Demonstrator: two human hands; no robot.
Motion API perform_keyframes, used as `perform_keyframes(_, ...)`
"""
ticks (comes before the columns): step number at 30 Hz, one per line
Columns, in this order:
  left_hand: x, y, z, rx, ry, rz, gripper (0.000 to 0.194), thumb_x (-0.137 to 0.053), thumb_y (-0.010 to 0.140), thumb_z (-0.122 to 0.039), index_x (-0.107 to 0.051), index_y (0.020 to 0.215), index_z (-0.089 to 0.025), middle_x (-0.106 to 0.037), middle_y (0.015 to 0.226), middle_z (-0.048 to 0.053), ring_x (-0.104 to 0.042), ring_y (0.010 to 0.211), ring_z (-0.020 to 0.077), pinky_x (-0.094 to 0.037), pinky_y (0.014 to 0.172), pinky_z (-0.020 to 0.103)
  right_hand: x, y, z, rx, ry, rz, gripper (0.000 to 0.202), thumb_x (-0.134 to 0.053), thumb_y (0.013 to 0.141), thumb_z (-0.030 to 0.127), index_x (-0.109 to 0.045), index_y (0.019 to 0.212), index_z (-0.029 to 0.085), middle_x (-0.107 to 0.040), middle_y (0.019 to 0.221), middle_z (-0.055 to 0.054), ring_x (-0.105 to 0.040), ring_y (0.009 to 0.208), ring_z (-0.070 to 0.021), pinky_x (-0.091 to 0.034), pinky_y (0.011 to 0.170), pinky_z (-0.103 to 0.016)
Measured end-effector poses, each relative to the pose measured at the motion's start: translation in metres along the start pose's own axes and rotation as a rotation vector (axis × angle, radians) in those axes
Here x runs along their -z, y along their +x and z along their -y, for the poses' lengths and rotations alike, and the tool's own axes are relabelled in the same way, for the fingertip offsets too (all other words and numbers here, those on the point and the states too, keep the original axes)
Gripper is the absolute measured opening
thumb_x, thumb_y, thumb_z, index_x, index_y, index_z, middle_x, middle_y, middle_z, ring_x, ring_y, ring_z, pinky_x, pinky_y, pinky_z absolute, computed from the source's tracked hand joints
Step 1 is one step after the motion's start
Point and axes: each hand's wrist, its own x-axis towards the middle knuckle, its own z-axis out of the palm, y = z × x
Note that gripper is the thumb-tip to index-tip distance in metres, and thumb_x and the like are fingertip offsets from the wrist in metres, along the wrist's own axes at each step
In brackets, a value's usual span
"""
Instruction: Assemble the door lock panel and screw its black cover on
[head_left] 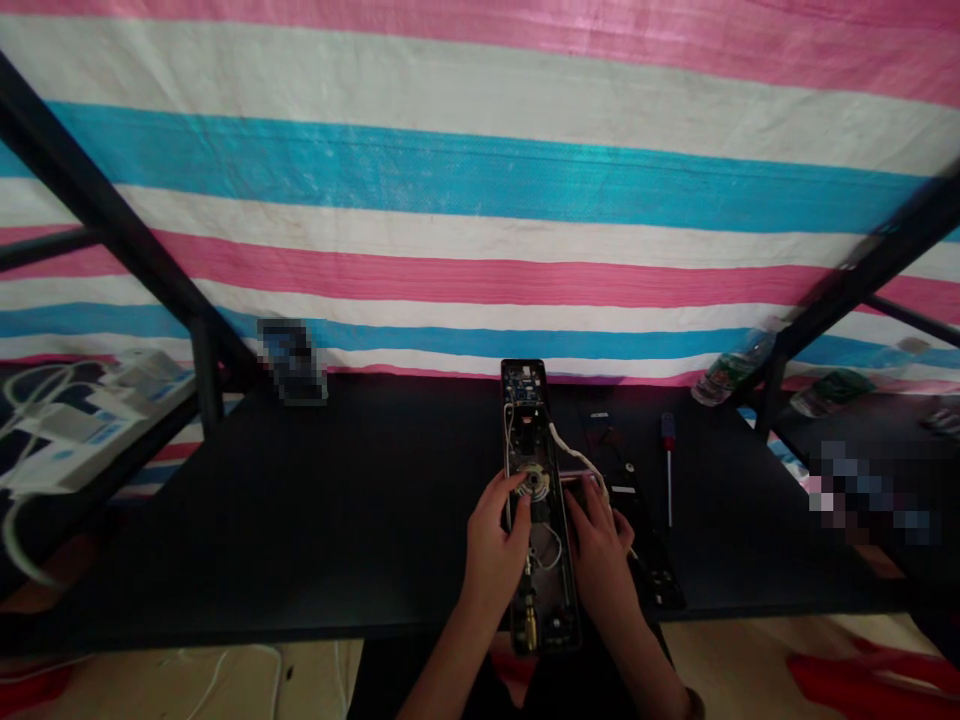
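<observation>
A long, narrow black housing [570,590], like the body of an electronic door lock, lies lengthwise in front of me with its inside facing up. It holds a circuit board [523,383] at the far end, a round metal part [533,482] in the middle and a brass cylinder [531,625] near me. My left hand [495,545] grips the housing's left side, thumb and forefinger at the round part. Against the right side, my right hand [602,550] has bent fingers over something pale-edged, mostly hidden. A white cable [579,455] runs from the housing to that hand.
A long black cover plate [654,545] lies right of my right hand, with a screwdriver [669,470] beyond it. A plastic bottle [735,370] leans at the back right. A blurred object [294,362] stands back left. White power strips [97,430] lie far left; black frame bars flank the table.
</observation>
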Motion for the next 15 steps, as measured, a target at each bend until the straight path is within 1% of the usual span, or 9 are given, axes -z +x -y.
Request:
perform_keyframes(2, 0.001, -0.003, 0.002, -0.006, 0.000, 0.007, 0.026, -0.055, 0.095, -0.025, -0.069, 0.116, -0.022, -0.069, 0.127, 0.010, -0.063, 0.122, 0.0247, -0.047, 0.109, 0.047, 0.001, 0.001, -0.001, 0.010, -0.009, 0.021, 0.042, -0.041, 0.097, 0.015, -0.060, 0.134, 0.019, -0.040, 0.156, -0.020, -0.040, 0.144, -0.0352, -0.040, 0.099, -0.055)
perform_keyframes(4, 0.000, -0.006, 0.004, -0.003, -0.006, 0.008, 0.027, -0.055, 0.095, -0.026, -0.067, 0.119, -0.022, -0.067, 0.130, 0.010, -0.061, 0.125, 0.0251, -0.045, 0.110, 0.047, 0.003, 0.004, -0.002, 0.015, -0.004, 0.014, 0.042, -0.042, 0.097, 0.016, -0.059, 0.135, 0.018, -0.044, 0.154, -0.021, -0.044, 0.141, -0.0351, -0.042, 0.097, -0.054)
perform_keyframes(7, -0.002, -0.011, 0.008, 0.046, -0.064, -0.023, 0.035, -0.054, 0.096, -0.030, -0.059, 0.130, -0.022, -0.065, 0.133, 0.011, -0.061, 0.125, 0.0247, -0.045, 0.110, 0.046, 0.010, 0.014, -0.006, 0.008, -0.025, -0.015, 0.042, -0.043, 0.096, 0.017, -0.058, 0.136, 0.017, -0.048, 0.151, -0.020, -0.049, 0.137, -0.0349, -0.042, 0.097, -0.055)
perform_keyframes(9, -0.003, -0.013, 0.011, 0.110, -0.143, -0.058, 0.043, -0.053, 0.097, -0.032, -0.049, 0.139, -0.022, -0.063, 0.135, 0.012, -0.064, 0.120, 0.0235, -0.050, 0.104, 0.043, 0.013, 0.022, -0.009, 0.006, -0.057, -0.012, 0.041, -0.044, 0.096, 0.017, -0.059, 0.134, 0.015, -0.050, 0.149, -0.021, -0.048, 0.137, -0.0357, -0.042, 0.098, -0.055)
perform_keyframes(11, -0.003, -0.014, 0.012, 0.172, -0.209, -0.074, 0.048, -0.053, 0.097, -0.035, -0.043, 0.142, -0.022, -0.064, 0.132, 0.013, -0.068, 0.110, 0.0218, -0.055, 0.095, 0.040, 0.014, 0.027, -0.012, 0.010, -0.075, 0.015, 0.040, -0.045, 0.095, 0.016, -0.059, 0.133, 0.013, -0.053, 0.146, -0.021, -0.049, 0.136, -0.0361, -0.044, 0.096, -0.052)
perform_keyframes(13, -0.003, -0.014, 0.012, 0.207, -0.234, -0.068, 0.047, -0.054, 0.096, -0.036, -0.043, 0.140, -0.021, -0.067, 0.126, 0.013, -0.071, 0.102, 0.0206, -0.057, 0.088, 0.037, 0.013, 0.030, -0.016, 0.014, -0.077, 0.035, 0.041, -0.046, 0.094, 0.014, -0.060, 0.133, 0.014, -0.056, 0.143, -0.021, -0.053, 0.132, -0.0357, -0.046, 0.094, -0.050)
perform_keyframes(15, -0.002, -0.013, 0.012, 0.213, -0.244, -0.059, 0.044, -0.054, 0.096, -0.038, -0.046, 0.136, -0.021, -0.069, 0.120, 0.012, -0.071, 0.100, 0.0203, -0.057, 0.087, 0.036, 0.010, 0.032, -0.021, 0.018, -0.068, 0.029, 0.042, -0.046, 0.093, 0.012, -0.060, 0.132, 0.016, -0.058, 0.140, -0.019, -0.056, 0.128, -0.0348, -0.048, 0.093, -0.048)
